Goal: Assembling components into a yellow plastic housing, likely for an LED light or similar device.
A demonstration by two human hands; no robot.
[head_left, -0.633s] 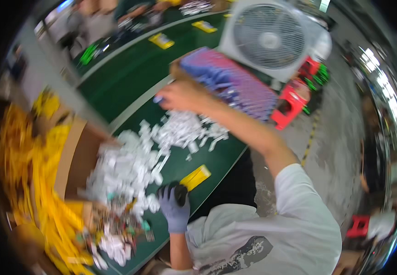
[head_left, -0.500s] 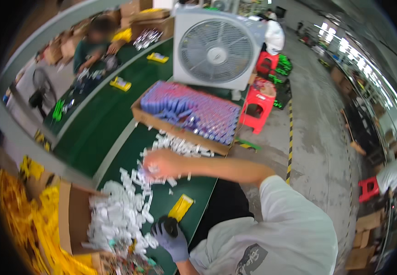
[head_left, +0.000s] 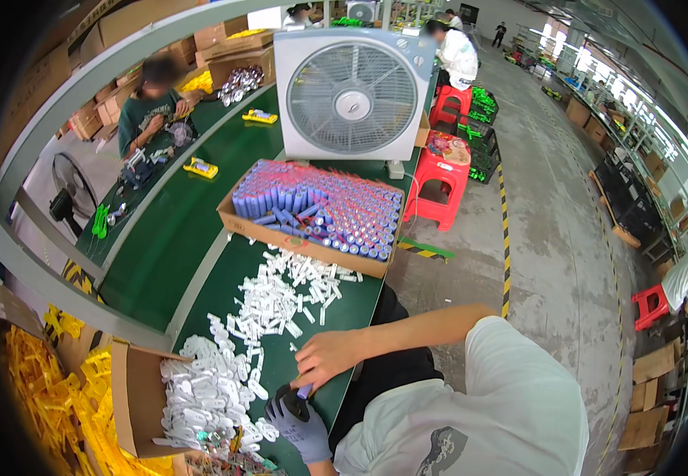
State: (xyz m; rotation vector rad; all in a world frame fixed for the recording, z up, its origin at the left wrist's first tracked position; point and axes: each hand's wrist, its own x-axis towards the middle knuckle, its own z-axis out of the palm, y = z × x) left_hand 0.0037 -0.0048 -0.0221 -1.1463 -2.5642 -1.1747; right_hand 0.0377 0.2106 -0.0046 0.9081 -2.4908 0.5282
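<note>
My left hand [head_left: 300, 422], in a grey glove with black fingertips, is curled closed low over the green bench. Its fingers are partly hidden, and so is whatever lies in its grasp. Bending over it from the right, my bare right hand [head_left: 326, 358] has its fingers pinched on a purple cylindrical battery cell [head_left: 304, 391], which touches the gloved fingers. Left of my hands lies a heap of white oval plastic pieces [head_left: 205, 389]. Farther off are many small white strips [head_left: 280, 297]. A cardboard tray [head_left: 304, 244] full of purple cells stands beyond them.
A large box fan [head_left: 352, 99] stands behind the tray. Yellow plastic parts [head_left: 106, 404] fill the lower left, beside an open carton [head_left: 134, 397]. Red stools [head_left: 442, 178] stand on the aisle floor at right. Across the green belt [head_left: 161, 214], a person [head_left: 149, 111] sits working.
My right hand has come from the white strips back to my left hand, and a purple cell now shows between them. The yellow casing seen at my left hand is out of sight.
</note>
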